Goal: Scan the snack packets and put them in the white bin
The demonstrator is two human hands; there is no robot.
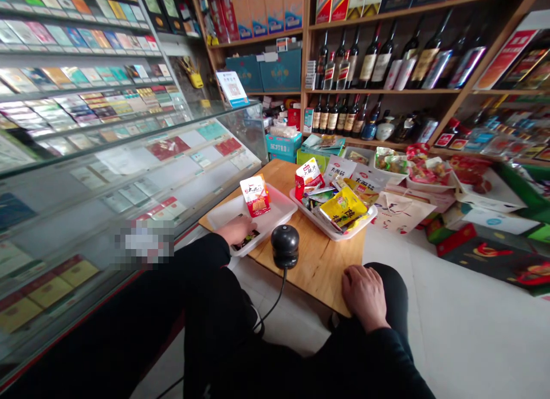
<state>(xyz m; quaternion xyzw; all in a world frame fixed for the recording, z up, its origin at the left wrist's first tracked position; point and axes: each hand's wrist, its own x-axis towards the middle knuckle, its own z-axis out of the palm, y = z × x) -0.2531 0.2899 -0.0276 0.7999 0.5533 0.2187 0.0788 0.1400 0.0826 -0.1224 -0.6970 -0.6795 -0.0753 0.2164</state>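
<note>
My left hand [234, 229] reaches into the left white tray [281, 209], its fingers bent down over a dark snack packet [248, 240] at the tray's near edge. Just beyond it, a white-and-red snack packet [255, 197] leans with an orange one partly behind it. My right hand [365, 294] lies flat over my right knee by the table's corner and holds nothing. To the right, a second white tray [353, 234] is heaped with snack packets, a yellow packet [344, 208] on top. A black round device [285, 246] with a cable stands at the wooden table's [318, 273] front edge.
A glass display counter [141, 198] runs along the left, with a QR-code stand [232, 89] on top. Shelves of bottles [378, 61] stand behind. Right of the table are a paper bag [401, 212], trays of packets and a dark carton [494, 253] on the floor.
</note>
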